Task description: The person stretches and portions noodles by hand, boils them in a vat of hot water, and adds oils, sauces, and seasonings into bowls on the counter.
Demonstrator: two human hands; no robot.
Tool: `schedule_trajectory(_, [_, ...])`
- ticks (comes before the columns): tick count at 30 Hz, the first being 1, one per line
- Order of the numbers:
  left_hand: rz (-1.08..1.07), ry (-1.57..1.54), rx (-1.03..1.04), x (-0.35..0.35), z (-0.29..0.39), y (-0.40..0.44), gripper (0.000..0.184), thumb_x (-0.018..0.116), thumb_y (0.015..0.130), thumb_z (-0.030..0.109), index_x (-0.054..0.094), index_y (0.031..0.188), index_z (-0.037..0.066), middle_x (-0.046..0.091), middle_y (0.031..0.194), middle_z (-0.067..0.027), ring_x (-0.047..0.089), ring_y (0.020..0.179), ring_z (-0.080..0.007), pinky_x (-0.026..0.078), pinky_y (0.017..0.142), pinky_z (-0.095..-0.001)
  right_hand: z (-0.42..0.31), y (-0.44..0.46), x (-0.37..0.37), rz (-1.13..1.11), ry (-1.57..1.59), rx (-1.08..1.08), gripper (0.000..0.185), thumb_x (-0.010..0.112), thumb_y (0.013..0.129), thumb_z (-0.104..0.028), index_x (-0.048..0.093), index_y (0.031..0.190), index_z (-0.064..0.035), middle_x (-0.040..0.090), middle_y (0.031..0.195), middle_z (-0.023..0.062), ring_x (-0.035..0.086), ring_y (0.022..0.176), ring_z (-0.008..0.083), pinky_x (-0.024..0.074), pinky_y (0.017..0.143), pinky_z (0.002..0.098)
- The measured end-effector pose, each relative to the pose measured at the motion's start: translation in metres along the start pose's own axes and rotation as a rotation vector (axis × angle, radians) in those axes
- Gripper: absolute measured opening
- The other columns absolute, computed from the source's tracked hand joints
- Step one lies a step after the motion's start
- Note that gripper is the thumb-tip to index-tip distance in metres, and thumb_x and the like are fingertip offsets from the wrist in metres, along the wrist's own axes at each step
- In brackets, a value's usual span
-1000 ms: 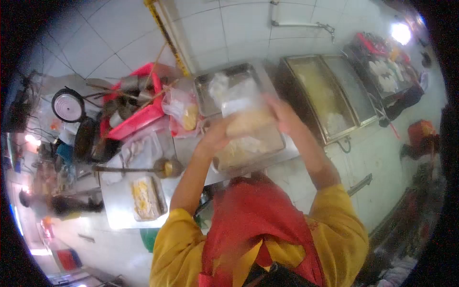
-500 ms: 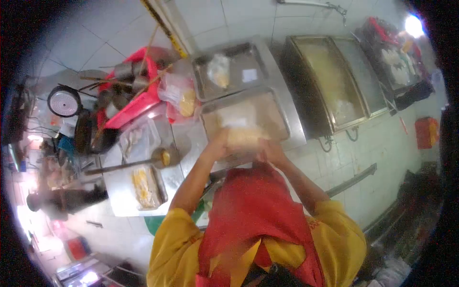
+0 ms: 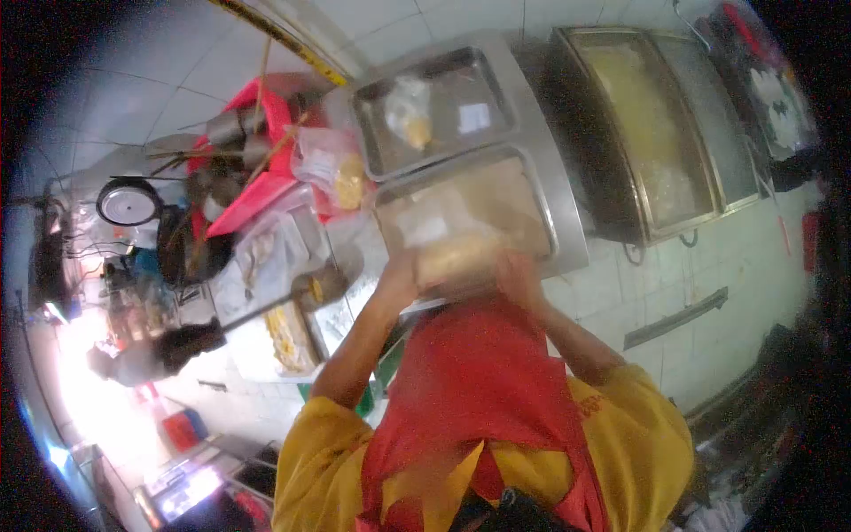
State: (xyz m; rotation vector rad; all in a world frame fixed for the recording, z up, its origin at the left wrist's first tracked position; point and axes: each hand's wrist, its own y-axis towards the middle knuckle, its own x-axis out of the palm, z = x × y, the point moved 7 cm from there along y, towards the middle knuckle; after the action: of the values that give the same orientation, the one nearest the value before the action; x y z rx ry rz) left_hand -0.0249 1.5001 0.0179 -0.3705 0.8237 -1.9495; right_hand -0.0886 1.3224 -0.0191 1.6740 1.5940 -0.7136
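Observation:
Between my two hands is a pale yellow bag, blurred, over the front part of a metal tray with a tan bottom. My left hand grips the bag's left end. At its right end my right hand closes on it. A white patch shows just behind the bag. Farther back, a second metal tray holds a knotted clear bag with yellowish contents and a small white square.
To the left are a red basket of metal pots, a plastic bag with yellow food, a long-handled ladle and a yellow-topped package. Glass-lidded cases stand at the right.
Both hands have come down toward my body with the yellow bag, off the back tray's edge. The view has shifted, and the back tray's clear bag and white square now show.

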Motion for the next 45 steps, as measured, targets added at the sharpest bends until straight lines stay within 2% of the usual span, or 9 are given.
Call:
schedule_trajectory(8, [-0.032,-0.419,0.147,-0.016,-0.019,0.020,0.033,0.038,0.091,0.026,0.046,0.113,0.002,0.054,0.109,-0.0139,0.053,0.101,-0.0250,0.043,0.087,-0.0379,-0.026,0.011,-0.029,-0.159,0.407,0.002,0.024,0.042,0.086,-0.018,0.056,0.074,-0.0025,0.058,0.067,0.0151,0.056,0.059,0.0315,0.0445,0.058,0.0413])
schedule_trajectory(17, [0.039,1.128,0.403,0.008,0.008,0.005,0.036,0.064,0.072,0.026,0.058,0.099,0.004,0.061,0.096,-0.0129,0.056,0.095,-0.0237,0.045,0.081,-0.0315,-0.081,0.011,-0.053,-0.312,0.441,-0.012,0.021,0.043,0.084,-0.021,0.054,0.080,-0.0038,0.056,0.068,0.0147,0.055,0.063,0.0298,0.0435,0.060,0.0402])
schedule_trajectory(19, [-0.084,0.022,0.292,-0.006,-0.029,0.020,0.042,0.066,0.070,0.026,0.056,0.104,0.004,0.060,0.098,-0.0133,0.056,0.094,-0.0249,0.043,0.083,-0.0335,-0.089,0.010,-0.058,-0.316,0.204,-0.112,0.020,0.043,0.083,-0.022,0.054,0.085,-0.0054,0.054,0.073,0.0167,0.054,0.072,0.0338,0.0422,0.066,0.0432])
schedule_trajectory(26, [0.247,0.692,0.314,-0.011,0.019,-0.013,0.045,0.062,0.076,0.020,0.048,0.114,0.001,0.057,0.103,-0.0159,0.054,0.097,-0.0270,0.041,0.086,-0.0341,-0.088,-0.014,-0.036,-0.618,0.625,-0.039,0.039,0.040,0.089,-0.035,0.057,0.077,-0.0014,0.059,0.070,0.0133,0.056,0.064,0.0262,0.0439,0.064,0.0360])
schedule_trajectory(28, [0.210,-0.368,0.040,-0.020,-0.005,0.005,0.049,0.060,0.075,0.012,0.043,0.118,-0.003,0.053,0.112,-0.0182,0.051,0.104,-0.0286,0.038,0.092,-0.0358,-0.075,-0.006,-0.035,-0.676,0.692,0.049,0.041,0.039,0.089,-0.036,0.060,0.078,-0.0035,0.061,0.071,0.0105,0.057,0.065,0.0248,0.0449,0.065,0.0349])
schedule_trajectory(35, [-0.122,-0.347,0.162,-0.045,-0.044,0.039,0.043,0.048,0.087,0.017,0.038,0.123,-0.005,0.047,0.118,-0.0158,0.044,0.111,-0.0224,0.038,0.092,-0.0343,-0.030,-0.026,0.053,-0.810,1.640,0.847,0.030,0.044,0.087,-0.034,0.057,0.100,-0.0104,0.062,0.080,0.0080,0.060,0.076,0.0196,0.0465,0.071,0.0327])
schedule_trajectory(38, [0.021,0.692,0.840,-0.016,0.074,-0.031,0.037,0.049,0.087,0.026,0.047,0.117,0.005,0.057,0.106,-0.0128,0.055,0.097,-0.0242,0.045,0.085,-0.0355,-0.065,0.007,0.029,-0.594,2.003,0.848,0.032,0.044,0.088,-0.033,0.051,0.107,-0.0085,0.062,0.082,0.0096,0.060,0.079,0.0178,0.0465,0.072,0.0321])
schedule_trajectory(40, [-0.153,-0.437,-0.114,-0.027,0.023,-0.004,0.040,0.054,0.084,0.025,0.047,0.118,0.006,0.057,0.106,-0.0103,0.056,0.095,-0.0216,0.048,0.080,-0.0341,-0.079,0.036,-0.023,-0.310,0.815,-0.046,0.032,0.044,0.088,-0.033,0.056,0.096,-0.0043,0.062,0.079,0.0083,0.058,0.073,0.0172,0.0454,0.068,0.0317])
schedule_trajectory(45, [-0.080,-0.270,-0.129,-0.041,0.049,-0.038,0.041,0.055,0.084,0.026,0.047,0.117,0.004,0.057,0.106,-0.0084,0.057,0.095,-0.0193,0.048,0.078,-0.0328,-0.077,0.031,-0.027,-0.404,1.153,0.193,0.041,0.043,0.088,-0.036,0.061,0.075,-0.0017,0.060,0.071,0.0059,0.053,0.065,0.0150,0.0408,0.060,0.0295])
